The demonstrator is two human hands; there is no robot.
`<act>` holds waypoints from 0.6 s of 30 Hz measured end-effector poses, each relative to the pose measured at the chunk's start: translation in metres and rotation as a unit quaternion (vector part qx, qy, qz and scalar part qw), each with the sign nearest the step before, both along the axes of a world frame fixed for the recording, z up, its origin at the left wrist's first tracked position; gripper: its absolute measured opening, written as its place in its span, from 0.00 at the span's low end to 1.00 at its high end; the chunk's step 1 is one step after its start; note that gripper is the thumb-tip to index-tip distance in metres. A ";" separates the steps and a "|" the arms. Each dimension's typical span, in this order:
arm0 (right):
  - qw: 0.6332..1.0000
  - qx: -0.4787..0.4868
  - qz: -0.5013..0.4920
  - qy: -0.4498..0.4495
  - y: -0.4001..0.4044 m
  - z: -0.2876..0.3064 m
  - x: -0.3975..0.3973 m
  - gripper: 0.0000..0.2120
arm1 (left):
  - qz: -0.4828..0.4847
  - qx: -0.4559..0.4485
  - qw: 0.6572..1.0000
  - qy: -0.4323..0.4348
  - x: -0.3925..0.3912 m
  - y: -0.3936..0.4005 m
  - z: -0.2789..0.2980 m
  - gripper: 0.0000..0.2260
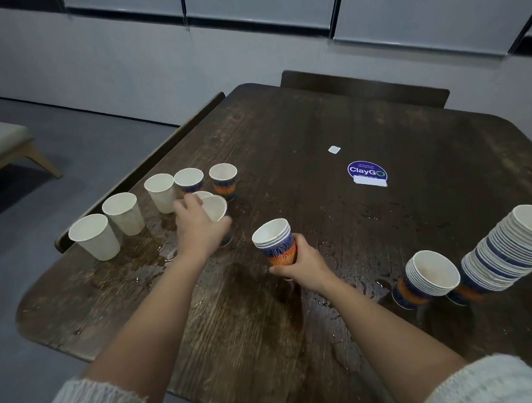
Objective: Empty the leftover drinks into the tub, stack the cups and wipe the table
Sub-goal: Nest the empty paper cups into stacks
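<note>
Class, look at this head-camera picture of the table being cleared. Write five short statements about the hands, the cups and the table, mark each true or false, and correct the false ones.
1. The right hand holds a small stack of patterned cups. True.
2. The left hand rests flat on bare wood. False: it grips a cup among the loose cups.
3. The table is dry. False: puddles and wet streaks show on it.
4. The tallest stack of cups stands at the table's right side. True.
5. The round sticker on the table is red. False: it is blue, with a white label across its lower edge.
</note>
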State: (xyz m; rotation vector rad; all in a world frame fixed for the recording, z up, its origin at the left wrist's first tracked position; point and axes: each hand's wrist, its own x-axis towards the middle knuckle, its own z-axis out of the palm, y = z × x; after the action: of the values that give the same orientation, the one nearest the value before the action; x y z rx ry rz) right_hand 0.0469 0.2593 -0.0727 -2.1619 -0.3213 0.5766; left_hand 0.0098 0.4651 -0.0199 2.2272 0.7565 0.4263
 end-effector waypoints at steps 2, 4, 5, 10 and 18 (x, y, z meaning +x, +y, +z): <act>1.000 -0.004 -0.002 -0.003 -0.003 -0.003 0.000 0.39 | -0.042 -0.021 0.997 -0.057 0.006 -0.017 0.023 0.27; 1.000 -0.001 -0.010 -0.006 -0.006 -0.005 0.000 0.38 | -0.092 -0.037 0.993 -0.070 0.010 -0.032 0.040 0.29; 1.000 0.005 -0.015 -0.008 -0.006 -0.006 0.000 0.38 | -0.118 -0.043 0.990 -0.063 0.012 -0.039 0.045 0.30; 0.998 0.040 -0.044 -0.022 -0.009 -0.004 0.001 0.38 | -0.220 -0.037 0.974 0.030 0.018 -0.070 0.034 0.35; 0.987 0.080 -0.121 -0.064 -0.027 0.005 0.000 0.35 | -0.298 -0.029 0.954 0.018 0.021 -0.107 0.008 0.33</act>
State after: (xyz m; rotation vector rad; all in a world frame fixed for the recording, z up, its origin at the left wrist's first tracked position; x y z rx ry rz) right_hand 0.0470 0.2324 -0.0682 -2.0479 -0.1648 0.2663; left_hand 0.0312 0.3579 -0.0123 2.2747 0.0862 0.0630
